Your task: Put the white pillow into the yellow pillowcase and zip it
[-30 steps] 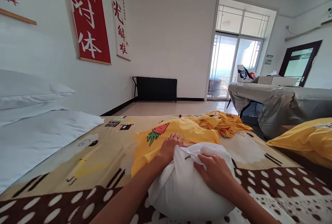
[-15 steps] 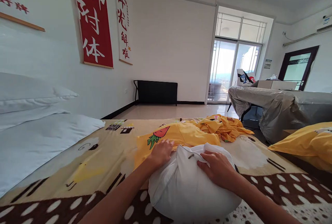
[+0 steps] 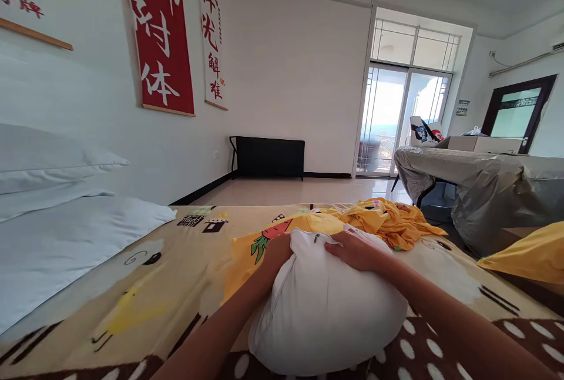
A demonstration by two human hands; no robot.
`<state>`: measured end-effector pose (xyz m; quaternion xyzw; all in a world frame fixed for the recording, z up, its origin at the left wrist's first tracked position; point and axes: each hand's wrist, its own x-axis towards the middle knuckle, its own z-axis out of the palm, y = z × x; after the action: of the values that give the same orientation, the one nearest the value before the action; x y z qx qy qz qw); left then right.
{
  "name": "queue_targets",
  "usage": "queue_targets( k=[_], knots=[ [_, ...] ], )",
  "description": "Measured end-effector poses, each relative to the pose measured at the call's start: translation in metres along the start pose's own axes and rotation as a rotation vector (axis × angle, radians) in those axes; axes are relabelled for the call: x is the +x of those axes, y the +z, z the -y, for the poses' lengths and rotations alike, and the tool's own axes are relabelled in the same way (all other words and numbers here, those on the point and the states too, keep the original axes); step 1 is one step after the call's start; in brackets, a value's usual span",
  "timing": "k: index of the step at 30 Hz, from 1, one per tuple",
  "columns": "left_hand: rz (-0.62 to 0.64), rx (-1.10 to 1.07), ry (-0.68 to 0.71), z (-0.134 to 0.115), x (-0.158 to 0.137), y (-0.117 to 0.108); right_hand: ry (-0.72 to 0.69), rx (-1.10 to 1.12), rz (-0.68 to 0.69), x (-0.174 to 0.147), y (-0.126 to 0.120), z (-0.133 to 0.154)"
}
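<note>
A plump white pillow (image 3: 328,309) with a small zipper pull near its top edge stands bunched up in front of me on the bed. My right hand (image 3: 355,249) pinches the fabric at its upper right edge. My left hand (image 3: 281,248) grips the pillow's upper left corner, with its fingertips hidden behind the cloth. Just beyond lies a yellow pillowcase (image 3: 244,256) printed with a red carrot, spread on the blanket and partly covered by the pillow and my left arm.
Crumpled yellow fabric (image 3: 388,221) lies at the bed's far edge. White pillows (image 3: 88,245) are stacked at left. A yellow pillow (image 3: 533,254) rests at right. The patterned blanket (image 3: 145,286) covers the bed. Beyond stand a plastic-covered table (image 3: 484,183) and a black folded frame (image 3: 269,157).
Both hands have raised the pillow's top edge and moved it forward over the yellow pillowcase. My left hand has shifted from the pillowcase side onto the pillow's corner. The view has turned slightly left.
</note>
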<state>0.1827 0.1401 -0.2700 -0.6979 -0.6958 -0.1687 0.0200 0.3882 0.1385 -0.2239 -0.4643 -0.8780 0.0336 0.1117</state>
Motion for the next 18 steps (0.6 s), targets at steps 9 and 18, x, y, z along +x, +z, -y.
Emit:
queue_targets(
  k=[9, 18],
  knots=[
    [-0.080, -0.257, -0.045, 0.026, 0.018, -0.003, -0.205, -0.194, 0.188, 0.011, 0.056, 0.061],
    [-0.227, 0.303, 0.248, -0.004, -0.051, -0.017, -0.015, -0.113, -0.067, 0.014, 0.054, 0.044]
  ],
)
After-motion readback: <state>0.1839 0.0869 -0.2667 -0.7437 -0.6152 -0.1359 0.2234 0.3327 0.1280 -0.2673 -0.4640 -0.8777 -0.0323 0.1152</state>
